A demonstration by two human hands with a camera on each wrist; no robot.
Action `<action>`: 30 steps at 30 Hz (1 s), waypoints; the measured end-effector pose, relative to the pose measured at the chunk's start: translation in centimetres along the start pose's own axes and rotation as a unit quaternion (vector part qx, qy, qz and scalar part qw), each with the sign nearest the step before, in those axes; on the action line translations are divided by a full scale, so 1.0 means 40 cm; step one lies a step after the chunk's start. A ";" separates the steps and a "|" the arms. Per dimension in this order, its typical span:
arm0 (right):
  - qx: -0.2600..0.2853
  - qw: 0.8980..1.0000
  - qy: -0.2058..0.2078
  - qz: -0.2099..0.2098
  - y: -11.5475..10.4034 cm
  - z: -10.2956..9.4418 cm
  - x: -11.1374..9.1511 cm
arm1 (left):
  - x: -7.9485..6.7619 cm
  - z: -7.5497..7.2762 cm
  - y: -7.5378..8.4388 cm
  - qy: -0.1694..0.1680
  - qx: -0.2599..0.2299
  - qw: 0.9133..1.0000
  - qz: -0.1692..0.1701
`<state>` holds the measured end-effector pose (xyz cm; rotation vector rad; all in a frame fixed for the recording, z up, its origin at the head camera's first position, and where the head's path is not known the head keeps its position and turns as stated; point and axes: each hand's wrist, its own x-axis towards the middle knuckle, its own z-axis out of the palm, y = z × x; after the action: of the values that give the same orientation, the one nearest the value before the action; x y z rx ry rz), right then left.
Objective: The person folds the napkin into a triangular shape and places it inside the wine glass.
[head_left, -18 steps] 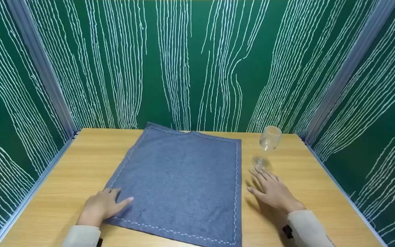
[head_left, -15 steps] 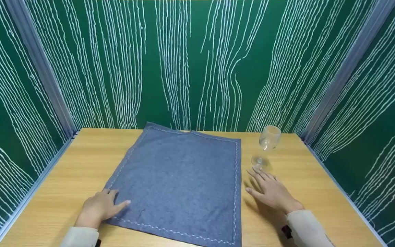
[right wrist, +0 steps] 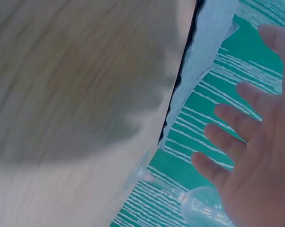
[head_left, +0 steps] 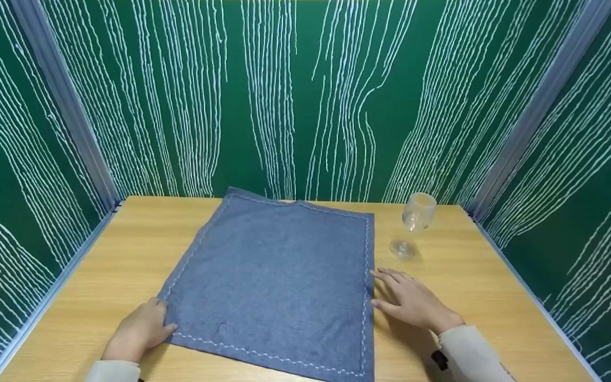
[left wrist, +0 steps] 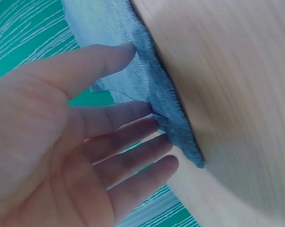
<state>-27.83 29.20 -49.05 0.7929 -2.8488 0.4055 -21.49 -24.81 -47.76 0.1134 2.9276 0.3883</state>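
A blue-grey cloth (head_left: 273, 276) with white zigzag stitching lies spread on the wooden table. My left hand (head_left: 138, 329) is at its left edge near the front corner. In the left wrist view, thumb and fingers (left wrist: 119, 116) stand apart, with fingertips at the cloth's edge; whether they press on it I cannot tell. My right hand (head_left: 417, 301) reaches the cloth's right edge with fingers extended. The right wrist view shows its fingers (right wrist: 237, 120) spread and holding nothing. Beyond this hand stands an upright, clear stemmed glass (head_left: 418, 212).
The table (head_left: 141, 233) is light wood. Green panels (head_left: 305, 106) with white wavy lines enclose it at the back and sides, with grey metal posts (head_left: 67, 101) at the corners. The cloth's far edge lies close to the back panel.
My right hand has moved left and slightly back from the glass's base to the cloth's right edge. My left hand has drawn back from the cloth to its left edge.
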 end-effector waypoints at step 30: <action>-0.021 0.971 -0.045 -0.234 -0.170 0.042 -0.028 | 0.009 0.002 -0.014 0.006 -0.069 0.998 -0.007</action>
<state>-23.44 23.64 -49.42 1.4579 -2.6117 0.2445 -21.86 -25.28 -48.06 0.0714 2.9013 0.5890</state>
